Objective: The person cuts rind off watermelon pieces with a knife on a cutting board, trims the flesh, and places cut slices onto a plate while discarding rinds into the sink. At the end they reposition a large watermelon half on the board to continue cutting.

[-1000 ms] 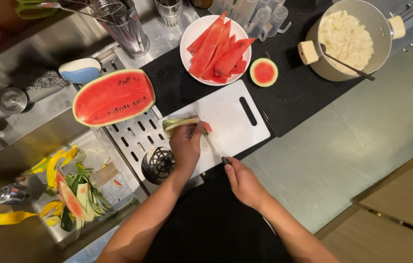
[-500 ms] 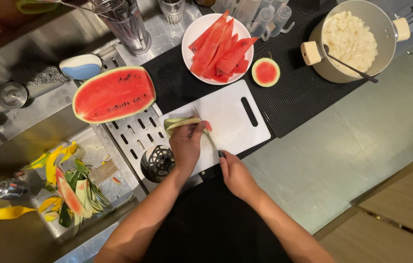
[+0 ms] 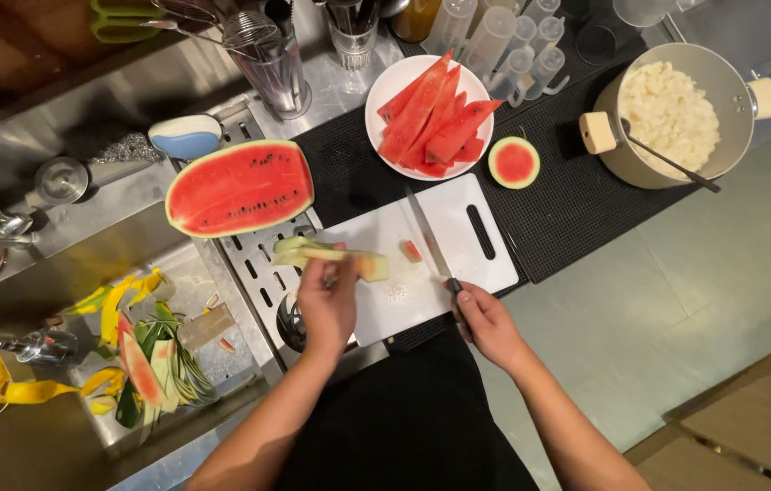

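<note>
My left hand point(image 3: 329, 305) grips a long strip of pale green watermelon rind point(image 3: 326, 255) and holds it over the left end of the white cutting board point(image 3: 472, 264). My right hand point(image 3: 487, 323) is closed on the handle of a long knife point(image 3: 428, 244) whose blade lies flat across the board, pointing away from me. A small red scrap of melon point(image 3: 411, 251) lies on the board beside the blade. A cut watermelon half point(image 3: 240, 189) rests face up to the left of the board.
A white plate point(image 3: 387, 91) of peeled watermelon wedges and a round rind end point(image 3: 514, 163) sit behind the board. A pot point(image 3: 676, 118) with white food and a spoon is at the right. Peelings point(image 3: 145, 364) fill the sink at left. Jars and bottles line the back.
The knife has swung from under my left hand to lie flat on the board. My left hand has lifted the rind strip and shifted it leftwards, clear of the blade.
</note>
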